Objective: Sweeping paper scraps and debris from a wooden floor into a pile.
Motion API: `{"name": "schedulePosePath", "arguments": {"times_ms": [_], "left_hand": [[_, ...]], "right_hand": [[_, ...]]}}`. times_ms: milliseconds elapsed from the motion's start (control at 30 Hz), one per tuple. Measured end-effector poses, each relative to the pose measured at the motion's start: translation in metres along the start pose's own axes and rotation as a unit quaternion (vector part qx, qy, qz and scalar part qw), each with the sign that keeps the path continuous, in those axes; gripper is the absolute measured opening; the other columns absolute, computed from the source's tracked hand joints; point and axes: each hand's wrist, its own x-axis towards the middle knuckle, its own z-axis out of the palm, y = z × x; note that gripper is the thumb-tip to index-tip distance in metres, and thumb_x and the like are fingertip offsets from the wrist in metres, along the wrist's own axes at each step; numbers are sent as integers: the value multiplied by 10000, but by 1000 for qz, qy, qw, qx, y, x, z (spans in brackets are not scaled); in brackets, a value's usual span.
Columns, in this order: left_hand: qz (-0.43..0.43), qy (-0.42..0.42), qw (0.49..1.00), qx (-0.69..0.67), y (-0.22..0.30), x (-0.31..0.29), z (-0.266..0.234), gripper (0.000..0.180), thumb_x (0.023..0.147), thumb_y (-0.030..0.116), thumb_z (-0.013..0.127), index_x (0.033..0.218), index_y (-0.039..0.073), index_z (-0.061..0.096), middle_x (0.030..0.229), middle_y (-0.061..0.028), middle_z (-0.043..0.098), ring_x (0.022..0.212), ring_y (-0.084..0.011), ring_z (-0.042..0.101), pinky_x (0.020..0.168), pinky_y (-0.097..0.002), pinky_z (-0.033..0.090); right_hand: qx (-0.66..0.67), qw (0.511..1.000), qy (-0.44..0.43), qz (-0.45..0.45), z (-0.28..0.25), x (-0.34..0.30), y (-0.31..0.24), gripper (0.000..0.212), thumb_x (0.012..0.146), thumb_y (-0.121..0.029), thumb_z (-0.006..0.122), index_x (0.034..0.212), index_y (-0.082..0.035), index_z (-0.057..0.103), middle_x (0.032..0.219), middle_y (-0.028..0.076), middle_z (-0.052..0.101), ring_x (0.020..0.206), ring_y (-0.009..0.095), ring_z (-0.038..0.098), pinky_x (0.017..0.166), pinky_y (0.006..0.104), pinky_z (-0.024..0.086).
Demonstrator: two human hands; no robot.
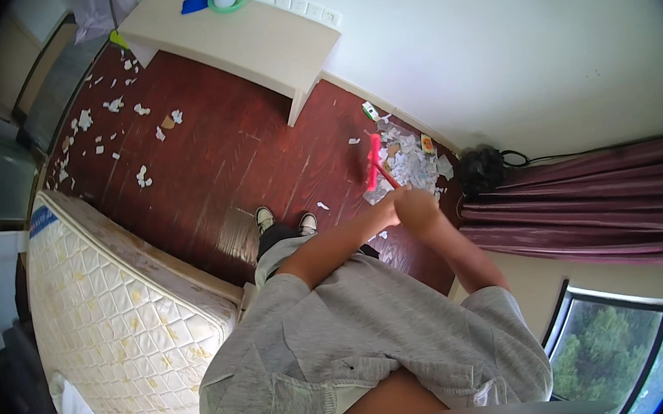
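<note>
My right hand (418, 207) is wrapped round the handle of a broom (375, 162) with a pinkish-red head. Just left of it, my left hand (390, 210) closes on the same handle, its fingers partly hidden. The broom's head is down by the left edge of a pile of litter (416, 162): white paper scraps, clear plastic and a few coloured wrappers. A small green-and-white box (370, 111) lies at the pile's far side, near the wall.
White scraps (115, 105) are scattered over the dark red wooden floor (206, 163) to the far left. A pale desk (241, 35) stands against the wall. A bare mattress (122, 294) is at my left. At the right are a black bag (483, 168) and a purple curtain (590, 204).
</note>
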Motion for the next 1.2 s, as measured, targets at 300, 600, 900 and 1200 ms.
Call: {"name": "schedulePosePath", "arguments": {"times_ms": [300, 600, 900, 1200], "left_hand": [[34, -1, 998, -45, 11, -5, -106, 152, 838, 125, 360, 891, 28, 464, 767, -104, 539, 688, -201, 551, 642, -326, 468], [279, 396, 826, -289, 105, -206, -166, 95, 766, 0, 336, 729, 0, 425, 637, -100, 463, 493, -164, 478, 417, -267, 447], [512, 181, 816, -198, 193, -397, -285, 102, 847, 141, 385, 923, 83, 420, 697, -65, 486, 633, -188, 508, 570, -268, 465], [434, 365, 822, -41, 257, -387, -383, 244, 831, 204, 408, 1047, 91, 428, 770, -40, 516, 609, -132, 501, 491, -306, 419]], "right_hand": [[116, 983, 73, -121, 11, -3, -25, 152, 678, -89, 515, 755, 8, 602, 645, 153, 601, 600, 278, 613, 499, 361, 487], [187, 940, -2, -286, -28, 84, -187, 407, 790, -106, 390, 1122, 125, 337, 679, 223, 577, 606, 361, 575, 535, 451, 447], [294, 882, 71, -361, -85, 219, -394, 214, 760, -127, 451, 935, -6, 476, 751, 224, 578, 716, 397, 563, 615, 486, 442], [211, 936, -111, -258, -68, 294, -471, 278, 750, -162, 514, 987, -17, 511, 914, 191, 585, 861, 346, 568, 712, 439, 462]]}}
